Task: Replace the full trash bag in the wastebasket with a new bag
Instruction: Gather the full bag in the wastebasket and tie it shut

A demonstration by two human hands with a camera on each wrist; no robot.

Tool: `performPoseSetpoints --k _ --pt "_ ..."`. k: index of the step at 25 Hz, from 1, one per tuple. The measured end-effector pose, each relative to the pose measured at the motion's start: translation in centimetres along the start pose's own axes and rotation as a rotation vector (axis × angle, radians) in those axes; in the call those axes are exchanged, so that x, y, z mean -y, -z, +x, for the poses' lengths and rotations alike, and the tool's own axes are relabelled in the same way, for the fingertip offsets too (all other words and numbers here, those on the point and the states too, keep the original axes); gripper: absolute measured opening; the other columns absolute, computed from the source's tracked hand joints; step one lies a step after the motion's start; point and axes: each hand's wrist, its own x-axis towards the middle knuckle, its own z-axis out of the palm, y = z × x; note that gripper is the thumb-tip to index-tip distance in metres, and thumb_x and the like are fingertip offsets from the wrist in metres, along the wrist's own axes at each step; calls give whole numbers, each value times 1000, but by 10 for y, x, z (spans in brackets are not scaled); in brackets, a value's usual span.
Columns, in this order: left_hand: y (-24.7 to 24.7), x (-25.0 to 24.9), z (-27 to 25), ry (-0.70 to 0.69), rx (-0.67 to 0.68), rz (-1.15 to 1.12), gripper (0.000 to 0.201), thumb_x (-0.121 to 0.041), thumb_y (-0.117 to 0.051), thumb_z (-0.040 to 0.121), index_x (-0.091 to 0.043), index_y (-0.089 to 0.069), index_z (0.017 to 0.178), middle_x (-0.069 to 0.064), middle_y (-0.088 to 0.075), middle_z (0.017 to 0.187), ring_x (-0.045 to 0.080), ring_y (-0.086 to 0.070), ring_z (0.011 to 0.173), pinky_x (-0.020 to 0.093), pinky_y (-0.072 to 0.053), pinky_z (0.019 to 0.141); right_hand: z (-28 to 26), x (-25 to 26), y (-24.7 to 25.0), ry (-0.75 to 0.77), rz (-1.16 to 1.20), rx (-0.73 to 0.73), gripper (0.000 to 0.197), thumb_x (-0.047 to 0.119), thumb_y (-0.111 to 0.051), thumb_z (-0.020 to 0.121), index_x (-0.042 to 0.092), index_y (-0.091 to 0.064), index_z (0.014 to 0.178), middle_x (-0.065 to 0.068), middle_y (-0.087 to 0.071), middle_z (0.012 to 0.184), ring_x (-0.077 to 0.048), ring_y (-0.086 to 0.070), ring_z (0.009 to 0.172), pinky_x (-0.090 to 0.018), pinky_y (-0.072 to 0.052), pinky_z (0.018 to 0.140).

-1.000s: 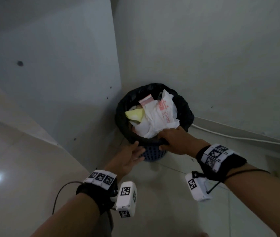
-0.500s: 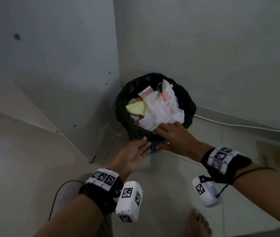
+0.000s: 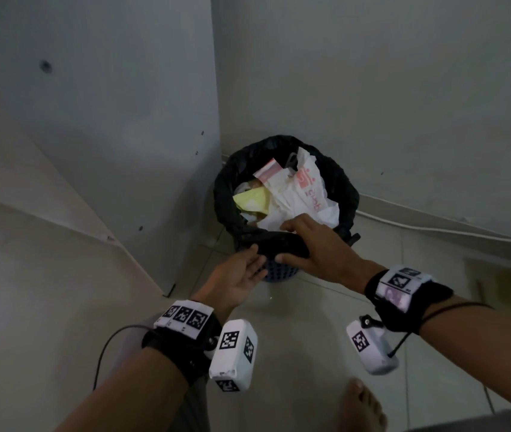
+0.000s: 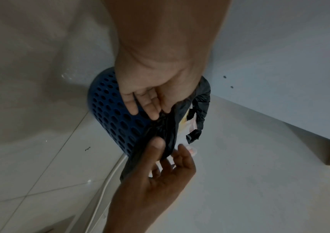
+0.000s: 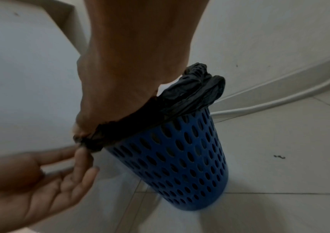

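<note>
Barely begun: the full black trash bag point(image 3: 285, 244) sits in the blue wastebasket point(image 5: 182, 159), rim cuff at six o'clock pinched by the right hand point(image 3: 319, 247). The left hand point(image 3: 235, 279) touches it, fingers relaxed. No new bag in sight.

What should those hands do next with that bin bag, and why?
Probably peel the near edge of the black bag up off the blue wastebasket rim. The right hand grips that folded edge, the left hand lies open beside it, and trash fills the bag.
</note>
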Motion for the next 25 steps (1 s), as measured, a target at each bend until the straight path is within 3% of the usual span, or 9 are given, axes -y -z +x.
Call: performPoseSetpoints --k 3,5,8,11,12,15,18,22,25 --pt "1 -4 -5 8 36 -2 6 -15 -58 94 -10 -61 92 4 -60 85 14 -59 82 32 -50 81 1 -2 -12 148 -345 59 46 47 -56 86 19 -52 123 -7 -59 111 -24 -59 87 -33 -45 66" --pt "5 -7 -10 17 27 -7 10 -18 -58 94 -9 -61 98 5 -61 93 17 -60 90 36 -48 88 3 -3 -11 147 -209 50 25 29 -54 91 11 -60 108 -8 -64 97 -26 -63 80 -32 -45 62" --pt "14 -15 -12 -6 18 -21 36 -25 -54 97 -5 -52 127 9 -57 124 22 -53 118 37 -42 97 9 -5 2 -39 87 111 11 17 -54 95 9 -61 95 -5 -66 84 -20 -61 71 -25 -41 61" --pt "14 -17 -10 8 67 -19 43 -23 -56 96 -5 -48 134 11 -57 127 21 -56 110 36 -43 96 10 -6 16 -127 164 174 7 25 -54 93 20 -53 88 12 -54 67 -3 -49 56 -27 -38 59" --pt "11 -13 -10 22 62 3 42 -20 -57 95 -5 -50 133 11 -60 119 19 -58 102 37 -45 94 9 -5 18 -125 153 194 10 31 -55 90 22 -52 92 14 -53 70 -1 -49 58 -28 -38 59" --pt "6 5 -9 30 23 79 41 -16 -60 93 -6 -53 131 3 -65 102 14 -61 92 32 -50 83 7 5 13 26 -93 184 54 56 -58 81 24 -50 124 2 -58 105 -12 -57 80 -30 -47 65" --pt "10 12 -9 -15 -41 85 45 -21 -64 91 -9 -54 132 2 -65 113 10 -60 96 28 -50 74 10 17 -6 209 -202 165 43 49 -47 91 17 -56 120 -6 -62 108 -21 -62 83 -30 -47 62" --pt "13 -9 -15 -97 -71 -67 46 -23 -57 96 -6 -46 137 10 -53 133 21 -52 122 31 -44 86 17 14 -9 -38 30 106 20 27 -49 99 10 -57 103 -11 -68 89 -28 -65 76 -33 -46 63" --pt "14 -29 -14 -59 -85 -51 35 -28 -51 98 -10 -54 129 8 -56 120 21 -55 111 28 -43 81 21 14 -2 -157 99 147 18 28 -46 100 13 -54 104 -10 -66 86 -27 -63 74 -34 -46 65"
